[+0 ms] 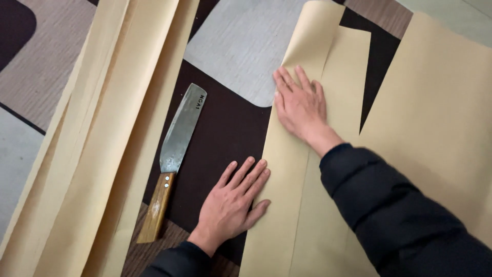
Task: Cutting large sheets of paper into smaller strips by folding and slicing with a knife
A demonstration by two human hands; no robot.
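Head view shows both hands flat and unclenched on a folded tan paper sheet (287, 205), left hand (233, 202) at its near edge, right hand (300, 105) farther, its sleeve hiding paper, beside a wooden-handled steel cleaver (177, 138) at left.

Knife (177, 149) blocks lane btwn paper stack (97, 138) & folded sheet (302, 205).

Knife (177, 149) lies on the floor (225, 128) between two paper stacks — left stack (97, 154), folded sheet (302, 205) right.
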